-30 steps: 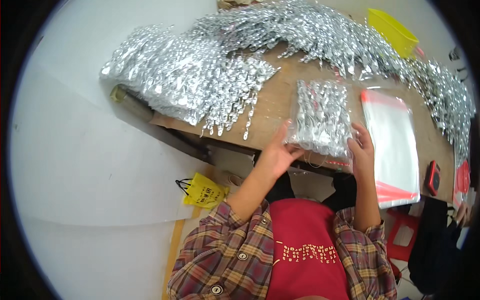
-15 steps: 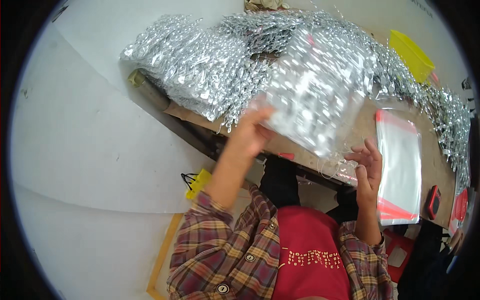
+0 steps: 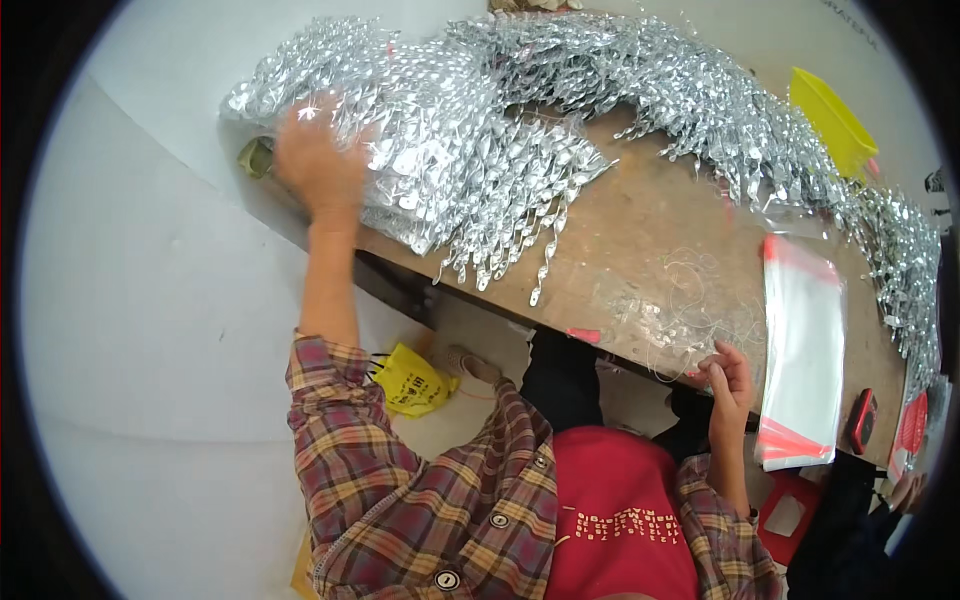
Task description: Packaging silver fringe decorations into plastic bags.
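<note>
At the far left of the table, my left hand [image 3: 325, 165] is over a clear plastic packet of silver twisted strands [image 3: 425, 130]. Motion smears its fingers, so whether it still grips the packet is unclear. The packet lies on a heap of the same glittering strands [image 3: 530, 205], whose ends hang over the table's front edge. My right hand [image 3: 730, 378] is held at the front edge on the right, its fingers loosely bent and apart, with nothing visible in them. Beside it lies a stack of clear plastic bags [image 3: 803, 350] with red ends.
More silver strands [image 3: 650, 85] run along the table's [image 3: 620, 235] back and right side. Thin loose threads [image 3: 690, 300] lie near the front. A yellow bin [image 3: 832, 120] is at the back right, a red-and-black device [image 3: 862, 420] at the right edge. A yellow bag [image 3: 412, 380] sits below.
My left hand has swung left with the silver-strand packet, which now lies on the left heap. The right hand has dropped slightly and its fingers have curled in a little.
</note>
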The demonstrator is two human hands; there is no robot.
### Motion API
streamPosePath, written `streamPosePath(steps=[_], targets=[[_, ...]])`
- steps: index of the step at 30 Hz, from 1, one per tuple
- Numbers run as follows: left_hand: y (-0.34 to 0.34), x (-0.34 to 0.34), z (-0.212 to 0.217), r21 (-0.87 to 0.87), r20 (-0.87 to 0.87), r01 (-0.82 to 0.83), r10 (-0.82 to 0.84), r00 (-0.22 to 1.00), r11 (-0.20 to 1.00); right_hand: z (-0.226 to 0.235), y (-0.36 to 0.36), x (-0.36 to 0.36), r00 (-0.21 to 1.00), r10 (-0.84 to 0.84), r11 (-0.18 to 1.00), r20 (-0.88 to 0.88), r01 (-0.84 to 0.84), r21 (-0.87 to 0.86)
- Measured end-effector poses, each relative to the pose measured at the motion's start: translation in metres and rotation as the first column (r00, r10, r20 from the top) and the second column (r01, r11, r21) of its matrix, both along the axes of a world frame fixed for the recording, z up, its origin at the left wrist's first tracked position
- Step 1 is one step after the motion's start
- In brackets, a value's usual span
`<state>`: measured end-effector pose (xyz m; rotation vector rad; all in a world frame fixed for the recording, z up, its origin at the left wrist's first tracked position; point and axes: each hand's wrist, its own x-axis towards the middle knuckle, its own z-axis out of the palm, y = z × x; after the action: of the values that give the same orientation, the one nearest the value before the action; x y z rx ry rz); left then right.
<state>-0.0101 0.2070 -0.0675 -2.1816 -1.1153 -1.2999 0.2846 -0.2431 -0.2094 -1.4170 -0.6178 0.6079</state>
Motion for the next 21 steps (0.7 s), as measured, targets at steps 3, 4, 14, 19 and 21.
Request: streamPosePath(steps=[3, 4, 14, 19, 21], targets=[[-0.038, 0.058, -0.011, 0.019, -0.434, 0.08, -0.064, 0.899, 0.997, -0.01, 0.0, 0.001, 0.998, 0.064, 0.997, -0.018, -0.064, -0.049], [-0.033, 0.07, -0.016, 0.007, -0.505, -0.096, 0.086, 0.859, 0.995, -0.012, 0.002, 0.0, 0.997, 0.069, 0.996, -0.017, -0.07, -0.053], [0.031, 0.031, 0.032, -0.423, -0.645, -0.517, 0.153, 0.749, 0.745, -0.014, 0.006, -0.005, 0.994, 0.103, 0.994, -0.036, -0.104, -0.045], [0.04, 0.036, 0.036, -0.445, -0.651, -0.57, 0.187, 0.736, 0.691, -0.019, 0.005, -0.004, 0.99, 0.142, 0.989, 0.023, -0.14, -0.052], [0.04, 0.044, 0.034, -0.452, -0.678, -0.611, 0.195, 0.709, 0.65, -0.02, 0.003, -0.004, 0.99, 0.134, 0.988, 0.03, -0.131, -0.08]])
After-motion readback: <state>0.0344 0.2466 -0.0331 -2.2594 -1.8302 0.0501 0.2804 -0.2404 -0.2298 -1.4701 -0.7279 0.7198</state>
